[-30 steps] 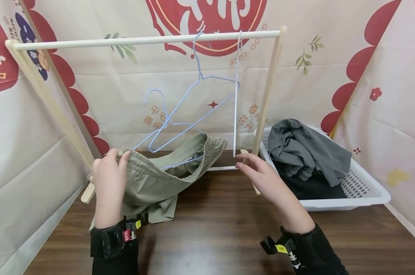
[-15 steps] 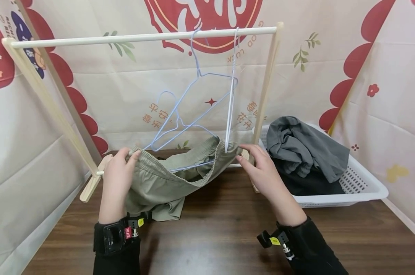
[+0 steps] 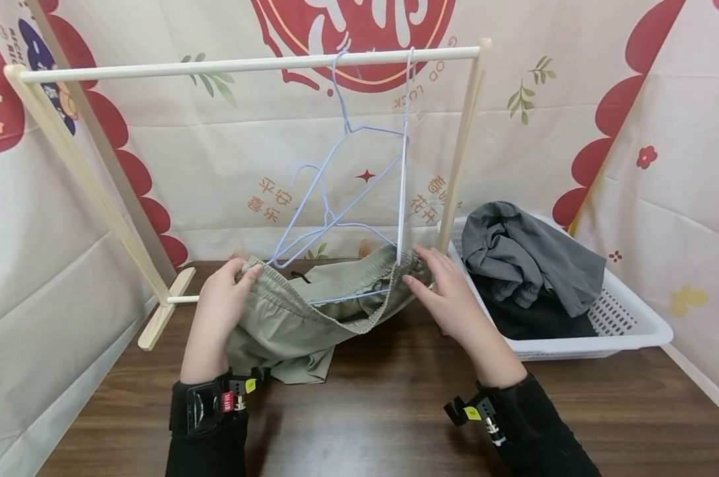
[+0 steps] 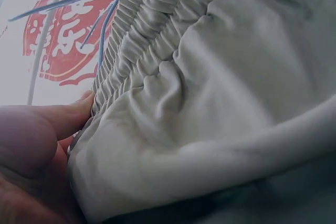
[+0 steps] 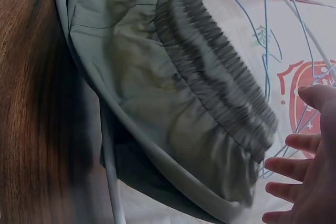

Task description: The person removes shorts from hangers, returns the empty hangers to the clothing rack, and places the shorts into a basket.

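Note:
Green pants [image 3: 282, 321] with a gathered elastic waistband hang spread between my hands, legs drooping over the table. My left hand [image 3: 221, 311] pinches the waistband at its left end; in the left wrist view the thumb [image 4: 73, 114] presses on the gathered edge. A blue wire hanger lies inside the waist opening, its lower bar [image 3: 350, 297] crossing the opening and its hook [image 3: 307, 167] rising above the cloth. At the waistband's right end is my right hand [image 3: 455, 301]. In the right wrist view its fingers [image 5: 289, 167] are spread beside the cloth; contact is unclear.
A rack with a white top rail [image 3: 216, 65] stands behind the pants. From it hang a blue hanger [image 3: 344, 129] and a pale hanger [image 3: 403, 172] seen edge-on. On the right, a white basket [image 3: 639, 341] holds grey cloth [image 3: 532, 255] and black cloth [image 3: 532, 321].
My left hand has moved right with the pants and the hanger inside them. My right hand has stayed near the rack's right leg, and the waistband's right end now reaches it.

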`<state>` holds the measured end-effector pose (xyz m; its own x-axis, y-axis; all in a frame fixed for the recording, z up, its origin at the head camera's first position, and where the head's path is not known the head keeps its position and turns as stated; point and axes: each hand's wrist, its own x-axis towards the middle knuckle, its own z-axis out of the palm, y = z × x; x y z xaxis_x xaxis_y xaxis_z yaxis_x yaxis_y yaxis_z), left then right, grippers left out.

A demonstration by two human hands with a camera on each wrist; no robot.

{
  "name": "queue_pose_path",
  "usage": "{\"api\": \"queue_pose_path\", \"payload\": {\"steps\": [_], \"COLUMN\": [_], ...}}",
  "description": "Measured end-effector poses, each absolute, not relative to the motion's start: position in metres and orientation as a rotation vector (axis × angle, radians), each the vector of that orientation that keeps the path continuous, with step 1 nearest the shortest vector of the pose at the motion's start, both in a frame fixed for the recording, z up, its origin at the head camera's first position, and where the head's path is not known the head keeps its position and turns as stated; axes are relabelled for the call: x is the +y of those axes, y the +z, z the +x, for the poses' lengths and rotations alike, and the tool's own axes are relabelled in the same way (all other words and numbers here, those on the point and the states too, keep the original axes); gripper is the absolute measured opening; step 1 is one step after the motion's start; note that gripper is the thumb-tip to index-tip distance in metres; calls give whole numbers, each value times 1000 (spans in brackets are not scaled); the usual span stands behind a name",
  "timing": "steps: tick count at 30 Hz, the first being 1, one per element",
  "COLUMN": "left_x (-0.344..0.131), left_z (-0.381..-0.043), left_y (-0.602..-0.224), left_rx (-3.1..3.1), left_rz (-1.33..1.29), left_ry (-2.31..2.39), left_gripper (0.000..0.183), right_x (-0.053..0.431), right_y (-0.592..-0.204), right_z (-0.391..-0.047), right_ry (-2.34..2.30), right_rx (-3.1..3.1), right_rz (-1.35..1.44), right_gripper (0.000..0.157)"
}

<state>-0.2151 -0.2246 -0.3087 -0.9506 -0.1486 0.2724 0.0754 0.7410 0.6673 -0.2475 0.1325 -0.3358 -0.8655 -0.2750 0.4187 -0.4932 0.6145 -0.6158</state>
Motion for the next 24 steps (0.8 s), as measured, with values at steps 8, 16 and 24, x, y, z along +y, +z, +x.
{"api": "queue_pose_path", "payload": {"steps": [8, 16, 24], "left_x": [-219, -216, -217], "left_z": [-219, -222, -225], "left_y": [-309, -311, -314], "left_rx": [-2708, -2749, -2790], "left_rz": [3, -22, -92], "left_ry": [-1074, -1079, -1041], "left_gripper": [38, 35, 35], "right_x": [135, 138, 140], "right_y": [-338, -335, -334], "right_z": [-250, -249, -248], "right_ry": [1091, 1058, 1015], "right_rx": [-2629, -2700, -2773], "right_rz": [578, 511, 462], "right_gripper": [56, 48, 37]}}
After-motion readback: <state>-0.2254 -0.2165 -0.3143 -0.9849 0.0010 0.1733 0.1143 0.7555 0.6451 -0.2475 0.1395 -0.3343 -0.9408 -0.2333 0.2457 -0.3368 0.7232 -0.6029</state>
